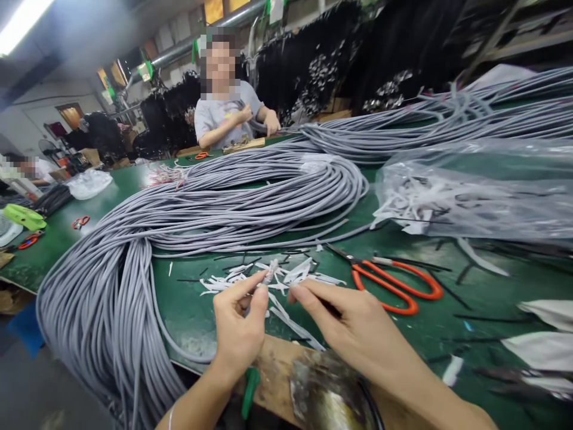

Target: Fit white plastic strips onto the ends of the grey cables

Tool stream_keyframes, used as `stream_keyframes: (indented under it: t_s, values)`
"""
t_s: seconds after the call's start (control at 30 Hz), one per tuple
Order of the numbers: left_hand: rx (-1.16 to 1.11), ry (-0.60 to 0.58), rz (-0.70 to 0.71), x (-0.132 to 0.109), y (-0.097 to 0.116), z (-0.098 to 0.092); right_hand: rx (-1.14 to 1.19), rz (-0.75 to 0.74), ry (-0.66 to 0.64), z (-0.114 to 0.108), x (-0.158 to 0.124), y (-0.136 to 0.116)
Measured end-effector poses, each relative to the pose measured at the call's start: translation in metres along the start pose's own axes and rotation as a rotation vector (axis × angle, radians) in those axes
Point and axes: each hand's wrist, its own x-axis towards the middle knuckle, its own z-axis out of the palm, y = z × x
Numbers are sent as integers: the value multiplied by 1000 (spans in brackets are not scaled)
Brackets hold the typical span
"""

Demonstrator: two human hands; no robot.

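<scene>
My left hand is closed, with thumb and forefinger pinching a frayed, whitish-grey cable end that pokes up between them. Just to its right, my right hand is also closed in a pinch; whatever lies between its fingertips is too small to make out. Behind both hands lies a scatter of white strips and short black bits. Orange-handled scissors rest beyond my right hand, blades partly apart. A big bundle of grey cables curves across the table and hangs over its front edge at left.
A clear plastic bag with white scraps sits at right on the green table. A wooden board and a green handle are at the front edge. Across the table, a person handles cables. More orange-handled scissors lie left.
</scene>
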Motion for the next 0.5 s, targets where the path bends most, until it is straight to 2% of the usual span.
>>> stream_keyframes:
  t_s: [0.27, 0.5]
  values:
    - [101, -64, 52, -3, 2, -1, -51, -71, -12, 4, -2, 1]
    - [283, -118, 136, -5, 0, -3, 23, 3, -86, 0, -2, -5]
